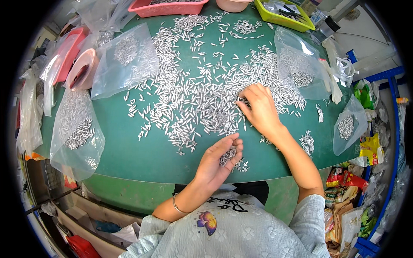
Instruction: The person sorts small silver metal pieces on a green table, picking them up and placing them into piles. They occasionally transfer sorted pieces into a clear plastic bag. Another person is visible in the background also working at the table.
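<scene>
Many small silver metal pieces point(202, 101), slim and pointed, lie heaped and scattered over the green table point(124, 155). My left hand point(218, 157) is cupped near the table's front edge, its fingers closed around a small clump of silver metal pieces point(228, 155). Above the right part of the heap, my right hand point(259, 106) has its fingers bent, with thumb and index tips close together. Whatever may be between those tips is too small to make out. A few loose pieces lie just right of my left hand.
Clear plastic bags with silver parts lie left point(77, 133), back left point(124, 53), back right point(299, 64) and far right point(349, 124). A pink tray point(167, 9), a yellow-green tray point(286, 19) and a pink bowl point(84, 69) stand around the edge. A blue rack point(393, 129) is at right.
</scene>
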`<state>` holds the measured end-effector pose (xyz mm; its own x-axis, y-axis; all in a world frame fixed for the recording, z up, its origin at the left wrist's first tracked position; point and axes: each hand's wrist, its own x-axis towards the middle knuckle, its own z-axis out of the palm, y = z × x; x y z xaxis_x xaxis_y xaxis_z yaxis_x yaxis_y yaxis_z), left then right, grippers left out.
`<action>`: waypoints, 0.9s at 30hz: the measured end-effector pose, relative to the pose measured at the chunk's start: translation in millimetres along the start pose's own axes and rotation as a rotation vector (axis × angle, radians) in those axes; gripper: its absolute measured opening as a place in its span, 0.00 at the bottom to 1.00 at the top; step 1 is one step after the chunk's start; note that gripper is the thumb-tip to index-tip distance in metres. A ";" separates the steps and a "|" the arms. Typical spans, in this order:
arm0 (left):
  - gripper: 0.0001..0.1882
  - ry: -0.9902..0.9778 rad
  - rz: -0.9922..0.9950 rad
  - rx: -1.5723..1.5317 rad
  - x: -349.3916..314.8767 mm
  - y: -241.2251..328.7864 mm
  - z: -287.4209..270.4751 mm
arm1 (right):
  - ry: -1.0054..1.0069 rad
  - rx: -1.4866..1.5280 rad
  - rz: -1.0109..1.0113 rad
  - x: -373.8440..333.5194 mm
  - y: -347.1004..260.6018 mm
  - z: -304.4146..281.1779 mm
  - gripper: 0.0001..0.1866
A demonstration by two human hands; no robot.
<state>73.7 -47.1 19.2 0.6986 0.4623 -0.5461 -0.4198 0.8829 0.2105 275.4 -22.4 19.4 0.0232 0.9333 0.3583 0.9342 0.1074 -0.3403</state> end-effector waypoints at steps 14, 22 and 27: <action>0.17 -0.087 0.000 -0.105 -0.2 2.3 -17.7 | -0.062 0.030 -0.015 -17.6 -33.0 8.7 0.06; 0.21 0.014 0.016 -0.061 -9.0 7.4 -8.9 | -0.016 0.051 0.014 -19.8 -35.7 11.0 0.06; 0.21 0.018 0.012 -0.079 -14.3 9.9 -7.2 | -0.071 0.139 0.116 -14.2 -38.2 11.7 0.05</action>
<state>55.4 -45.5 23.3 0.6832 0.4708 -0.5582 -0.4727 0.8678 0.1533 235.2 -35.7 17.1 0.0985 0.9635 0.2490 0.8684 0.0389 -0.4944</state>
